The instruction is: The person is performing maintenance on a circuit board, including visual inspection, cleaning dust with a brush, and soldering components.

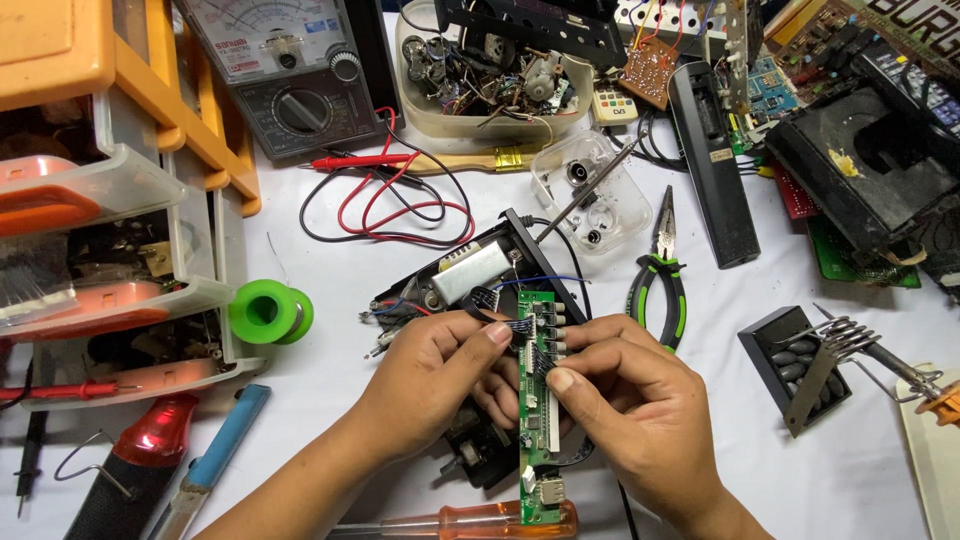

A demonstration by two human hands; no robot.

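1. Broadly, a white work table (330, 390) carries an orange drawer cabinet (110, 180) at its left edge and an analog multimeter (285, 75) at the top.
2. A black device housing (455, 275) lies open at the centre, a metal block inside it.
3. Over the housing, the left hand (435, 385) grasps a green circuit board (537, 400) and pinches its dark wire bundle (495, 312) at the top edge.
4. The right hand (630, 400) grips the same board from the other side, thumb pressed near the connector.
5. Green-handled pliers (660, 275) rest just right of the board.
6. An orange-handled screwdriver (470, 522) lies below the hands.
7. A green solder spool (270, 312) stands beside the cabinet.
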